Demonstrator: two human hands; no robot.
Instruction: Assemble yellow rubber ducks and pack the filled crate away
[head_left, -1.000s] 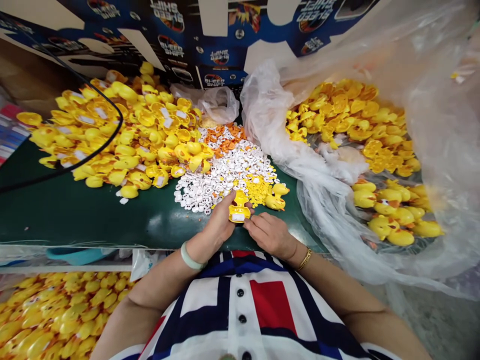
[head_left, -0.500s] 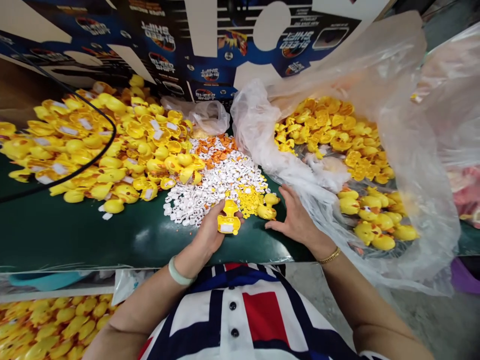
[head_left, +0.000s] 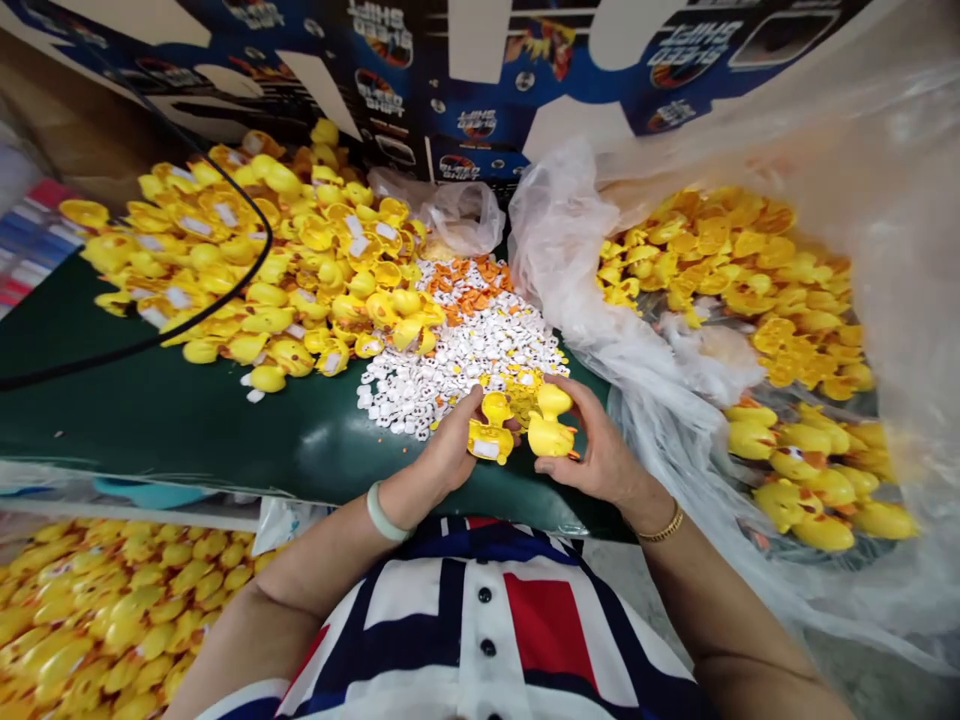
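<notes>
My left hand (head_left: 451, 447) grips a yellow plastic duck (head_left: 491, 430), whose underside shows a white label. My right hand (head_left: 594, 440) holds a second yellow rubber duck (head_left: 550, 425) upright by its body. The two ducks are close together but apart, above a green table (head_left: 187, 420). Just beyond my hands lies a heap of small white eye pieces (head_left: 442, 375), with orange beak pieces (head_left: 470, 288) at its far end. A large pile of yellow duck parts (head_left: 262, 250) spreads to the left of that heap.
A clear plastic bag (head_left: 675, 400) to the right holds more yellow ducks and parts. A printed blue carton (head_left: 450, 90) stands at the back. A black cable (head_left: 187, 320) crosses over the left pile. Below the table edge lies another mass of yellow ducks (head_left: 112, 620).
My right hand has come off the table and picked up the duck that stood beside the heap. My left hand still has its duck, and the view has shifted slightly.
</notes>
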